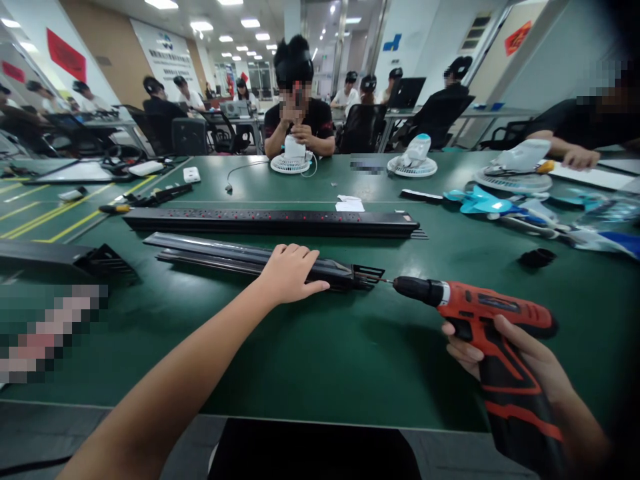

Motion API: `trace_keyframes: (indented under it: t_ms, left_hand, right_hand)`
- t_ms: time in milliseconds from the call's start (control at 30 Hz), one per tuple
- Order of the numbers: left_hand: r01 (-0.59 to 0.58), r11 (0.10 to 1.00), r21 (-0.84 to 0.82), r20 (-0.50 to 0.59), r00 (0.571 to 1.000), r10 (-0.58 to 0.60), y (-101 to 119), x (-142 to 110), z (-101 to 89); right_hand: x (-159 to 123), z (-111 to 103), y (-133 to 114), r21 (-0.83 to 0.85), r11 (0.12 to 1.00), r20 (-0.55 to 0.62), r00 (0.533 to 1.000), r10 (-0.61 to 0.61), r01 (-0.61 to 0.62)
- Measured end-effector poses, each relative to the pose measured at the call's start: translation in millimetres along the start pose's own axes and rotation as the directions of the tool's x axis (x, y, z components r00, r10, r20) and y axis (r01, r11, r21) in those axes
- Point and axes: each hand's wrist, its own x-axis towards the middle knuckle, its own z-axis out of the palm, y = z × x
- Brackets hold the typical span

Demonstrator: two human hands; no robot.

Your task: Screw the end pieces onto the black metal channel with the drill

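My left hand presses down on a long black metal channel lying on the table, its fingers over the far side and the thumb along the near side. At the channel's right end is a black slotted bracket. My right hand is wrapped round the grip of a red and black cordless drill, with its fingers by the trigger. The drill points left, and its thin bit reaches the bracket end; whether it touches a screw there is too small to tell.
Behind the channel lies a long black bar with red dots. Another black housing rests at left, near a screwdriver. A small black part and blue fan blades lie at right. Across the table, people handle white fans.
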Motion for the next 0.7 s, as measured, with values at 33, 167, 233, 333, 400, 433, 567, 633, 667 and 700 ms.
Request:
trace_keyframes:
  t_ms: [33,167,233,333,400,433,567,633,667,700]
  left_hand:
    - [0.018,1.0,0.023,-0.026,1.0,-0.017,-4,-4,2.9]
    - [0.075,0.994,0.08,-0.095,0.993,-0.068,-13,-11,12.8]
    - [0.088,0.99,0.113,-0.105,0.992,-0.076,-13,-11,14.6]
    - [0.087,0.988,0.131,-0.097,0.993,-0.074,-11,-9,13.7]
    - [0.072,0.991,0.112,-0.091,0.994,-0.062,-10,-9,12.8]
    - [0.069,0.992,0.102,-0.092,0.994,-0.06,-10,-9,12.8]
    - [0.085,0.992,0.091,-0.115,0.991,-0.074,-11,-10,15.9]
    - [0.098,0.991,0.09,-0.123,0.989,-0.087,-10,-10,17.6]
    - [0.105,0.99,0.09,-0.127,0.988,-0.093,-10,-11,18.2]
    - [0.11,0.99,0.089,-0.129,0.987,-0.098,-9,-11,18.3]
  right_hand:
    - [1,-2,0,-0.009,1.0,0.0,1.0,0.006,-0.006]
    - [6,-8,-1,-0.053,0.999,0.001,1.0,0.014,-0.014]
    - [9,-11,-4,-0.091,0.996,-0.035,0.999,0.007,-0.01]
    - [15,-16,-11,-0.128,0.992,-0.131,0.991,0.004,-0.021]
    - [19,-18,-17,-0.144,0.989,-0.132,0.991,0.026,-0.045]
    - [20,-18,-20,-0.16,0.985,-0.119,0.992,0.038,-0.057]
    - [24,-14,-31,-0.247,0.969,-0.097,0.995,-0.003,-0.021]
    - [24,-14,-33,-0.259,0.966,-0.102,0.995,-0.007,-0.02]
    - [25,-14,-33,-0.254,0.967,-0.105,0.994,0.003,-0.03]
    - [25,-16,-32,-0.239,0.97,-0.109,0.994,0.007,-0.033]
